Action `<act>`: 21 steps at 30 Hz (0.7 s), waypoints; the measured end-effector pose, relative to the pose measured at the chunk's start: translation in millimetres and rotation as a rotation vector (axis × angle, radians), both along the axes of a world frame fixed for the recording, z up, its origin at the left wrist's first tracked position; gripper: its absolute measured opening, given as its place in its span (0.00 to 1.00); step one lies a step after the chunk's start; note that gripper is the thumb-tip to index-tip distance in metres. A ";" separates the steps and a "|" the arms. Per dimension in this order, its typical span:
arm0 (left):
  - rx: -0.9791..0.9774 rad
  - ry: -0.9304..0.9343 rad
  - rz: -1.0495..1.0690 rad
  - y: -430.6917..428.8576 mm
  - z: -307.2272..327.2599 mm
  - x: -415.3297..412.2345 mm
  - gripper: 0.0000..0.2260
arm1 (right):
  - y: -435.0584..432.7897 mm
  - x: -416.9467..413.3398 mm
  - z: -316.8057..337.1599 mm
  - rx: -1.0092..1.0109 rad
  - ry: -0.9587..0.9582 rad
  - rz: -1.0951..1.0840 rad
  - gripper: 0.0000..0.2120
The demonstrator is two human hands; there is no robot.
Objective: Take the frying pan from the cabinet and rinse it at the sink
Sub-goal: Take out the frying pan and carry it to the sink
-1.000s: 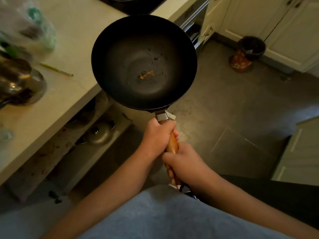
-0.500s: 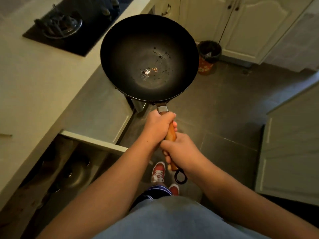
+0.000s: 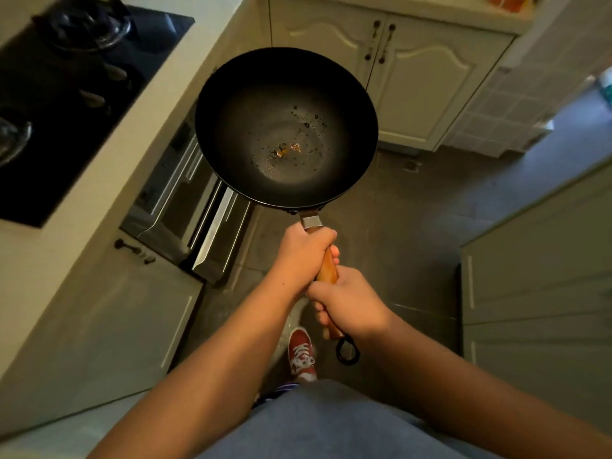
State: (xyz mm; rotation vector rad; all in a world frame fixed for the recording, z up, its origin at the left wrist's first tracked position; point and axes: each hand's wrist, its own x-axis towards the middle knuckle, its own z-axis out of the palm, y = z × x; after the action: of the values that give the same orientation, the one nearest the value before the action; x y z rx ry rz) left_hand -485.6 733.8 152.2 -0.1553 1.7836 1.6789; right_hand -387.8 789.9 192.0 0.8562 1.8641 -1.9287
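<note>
Both hands are wrapped tight round the wooden handle (image 3: 326, 268) of the frying pan (image 3: 286, 127), one grip stacked behind the other. The left hand (image 3: 303, 251) is closed round the handle's forward end, just behind the metal collar (image 3: 311, 221) where handle meets bowl. The right hand (image 3: 351, 301) is clenched round the rear part, touching the left, with a strip of bare wood showing between them. A black hanging loop (image 3: 347, 351) sticks out just behind the right grip.

Ahead of the grips, the pan is held out in the air over the grey tiled floor (image 3: 407, 233), roughly level, touching nothing else. Its dark bowl holds a small orange-brown scrap (image 3: 289, 149) near the middle and scattered dark specks around it.

Off to the left of the grips runs the pale tabletop (image 3: 109, 167) with a black hob (image 3: 66, 104) set into it; under its edge, nearest the pan, shiny steel-fronted drawers (image 3: 212, 226) stand partly pulled out. Beyond the pan are cream cabinet doors (image 3: 410, 71), shut. Below the grips, a red sneaker (image 3: 301, 354) stands on the floor.
</note>
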 end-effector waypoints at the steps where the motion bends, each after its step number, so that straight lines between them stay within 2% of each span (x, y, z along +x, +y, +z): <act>1: -0.004 0.006 -0.001 7.5 1.2 -12.3 0.04 | 7.2 -12.9 0.7 0.012 -0.006 -0.019 0.09; 6: -0.007 0.011 -0.036 40.1 2.1 -56.9 0.04 | 37.9 -52.7 3.8 -0.029 -0.011 0.007 0.04; 8: -0.023 0.004 -0.039 40.6 6.5 -63.3 0.03 | 41.4 -59.0 10.5 -0.053 -0.001 -0.008 0.05; 10: -0.083 -0.023 -0.064 100.8 16.9 -119.5 0.03 | 102.1 -113.8 5.9 -0.108 0.020 -0.024 0.06; 14: -0.115 -0.026 -0.074 109.5 17.4 -127.1 0.07 | 108.8 -119.6 7.5 -0.121 0.021 -0.009 0.02; 21: -0.149 0.025 -0.036 200.5 17.1 -206.7 0.03 | 206.6 -204.8 -1.7 -0.151 0.013 0.008 0.06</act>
State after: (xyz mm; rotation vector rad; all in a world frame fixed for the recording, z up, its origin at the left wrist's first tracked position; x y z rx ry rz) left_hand -692.3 934.3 169.3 -0.1676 1.9189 1.5285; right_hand -592.6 996.5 190.3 0.7892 1.7002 -2.0442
